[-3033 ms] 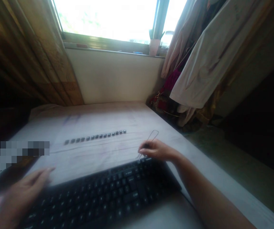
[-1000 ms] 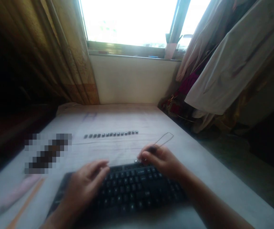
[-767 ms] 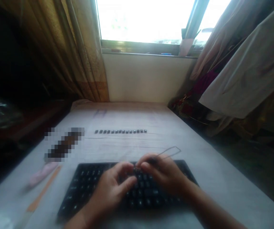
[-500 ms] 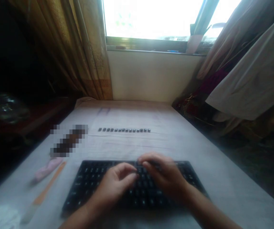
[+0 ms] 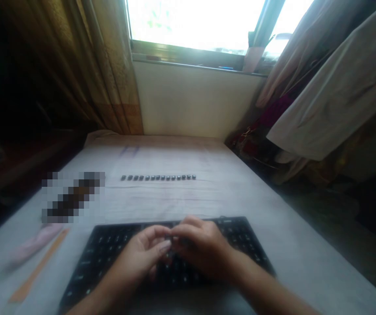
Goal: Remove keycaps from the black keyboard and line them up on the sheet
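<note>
Fingertips of your left hand [image 5: 139, 253] and right hand [image 5: 206, 248] meet, bunched close; whether they pinch something, I cannot tell. The keyboard [image 5: 101, 249] lies right beneath them, long axis running out to either side, both hands equally near. Well beyond your fingers, keycaps [image 5: 158, 177] line up roughly parallel.

We see a black keyboard [image 5: 171, 275] with pale lettering [image 5: 86, 263], dark keycaps [image 5: 158, 177], an orange strip [image 5: 40, 267], a whitish cloth [image 5: 269, 218] with purple marks [image 5: 129, 151] and a gold, patterned curtain [image 5: 112, 65].
</note>
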Available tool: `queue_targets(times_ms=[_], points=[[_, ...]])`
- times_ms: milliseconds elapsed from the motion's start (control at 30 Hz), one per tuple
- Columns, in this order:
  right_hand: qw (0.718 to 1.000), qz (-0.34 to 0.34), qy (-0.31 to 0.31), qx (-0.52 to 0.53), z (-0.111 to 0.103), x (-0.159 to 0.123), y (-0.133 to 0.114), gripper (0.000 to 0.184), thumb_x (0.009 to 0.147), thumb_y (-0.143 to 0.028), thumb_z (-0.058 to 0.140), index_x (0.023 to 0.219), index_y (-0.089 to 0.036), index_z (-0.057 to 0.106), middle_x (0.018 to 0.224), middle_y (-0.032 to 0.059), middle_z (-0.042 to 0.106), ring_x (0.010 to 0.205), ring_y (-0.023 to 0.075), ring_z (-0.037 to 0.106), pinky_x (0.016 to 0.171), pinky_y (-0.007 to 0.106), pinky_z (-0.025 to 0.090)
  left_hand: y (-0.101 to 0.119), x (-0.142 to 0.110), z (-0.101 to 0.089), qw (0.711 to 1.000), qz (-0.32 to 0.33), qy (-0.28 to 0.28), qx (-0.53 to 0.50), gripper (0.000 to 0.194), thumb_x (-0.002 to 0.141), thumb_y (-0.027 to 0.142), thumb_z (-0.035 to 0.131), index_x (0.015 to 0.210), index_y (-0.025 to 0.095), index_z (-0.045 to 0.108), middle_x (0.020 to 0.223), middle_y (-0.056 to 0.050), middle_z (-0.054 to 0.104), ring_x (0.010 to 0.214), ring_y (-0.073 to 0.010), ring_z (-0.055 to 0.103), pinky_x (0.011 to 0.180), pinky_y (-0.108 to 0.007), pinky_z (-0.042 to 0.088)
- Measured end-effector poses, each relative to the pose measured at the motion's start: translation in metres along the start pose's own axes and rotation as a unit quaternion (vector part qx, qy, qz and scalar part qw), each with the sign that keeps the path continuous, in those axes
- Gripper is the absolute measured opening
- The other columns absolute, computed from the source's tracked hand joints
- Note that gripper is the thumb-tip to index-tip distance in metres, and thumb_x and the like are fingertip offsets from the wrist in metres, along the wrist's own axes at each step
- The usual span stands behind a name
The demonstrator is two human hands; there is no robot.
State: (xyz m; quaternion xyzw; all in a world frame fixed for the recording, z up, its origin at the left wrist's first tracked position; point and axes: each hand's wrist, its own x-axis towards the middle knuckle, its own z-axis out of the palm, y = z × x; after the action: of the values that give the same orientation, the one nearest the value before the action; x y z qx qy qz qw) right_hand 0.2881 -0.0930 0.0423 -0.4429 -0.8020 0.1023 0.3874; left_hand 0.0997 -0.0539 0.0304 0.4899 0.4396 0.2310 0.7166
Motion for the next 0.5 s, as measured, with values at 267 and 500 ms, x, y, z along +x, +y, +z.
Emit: queue_targets(times_ms=[267, 500], points=[[1.000, 0.009, 0.006, 0.000, 0.0031, -0.0013, 0.0000, 0.013, 0.084, -0.022, 0.059, 0.093, -0.019, 0.069, 0.082, 0.0055, 0.069, 0.065, 0.0146, 0.065, 0.060, 0.023, 0.053, -0.0051, 0.0042, 0.0014, 0.999, -0.024, 0.018, 0.015, 0.051, 0.055, 0.053, 0.081, 0.090, 0.019, 0.063, 0.068, -0.001, 0.068, 0.054, -0.0137, 0.060, 0.036, -0.017, 0.032], [1.000, 0.018, -0.006, -0.020, 0.0017, 0.0012, -0.0037, 0.015, 0.078, -0.017, 0.056, 0.088, -0.019, 0.068, 0.077, 0.0052, 0.069, 0.062, 0.0157, 0.063, 0.057, 0.024, 0.052, -0.0048, -0.0004, 0.0028, 1.000, -0.003, 0.019, 0.015, 0.043, 0.063, 0.049, 0.080, 0.093, 0.021, 0.066, 0.056, 0.003, 0.061, 0.052, -0.0125, 0.058, 0.038, -0.017, 0.032]])
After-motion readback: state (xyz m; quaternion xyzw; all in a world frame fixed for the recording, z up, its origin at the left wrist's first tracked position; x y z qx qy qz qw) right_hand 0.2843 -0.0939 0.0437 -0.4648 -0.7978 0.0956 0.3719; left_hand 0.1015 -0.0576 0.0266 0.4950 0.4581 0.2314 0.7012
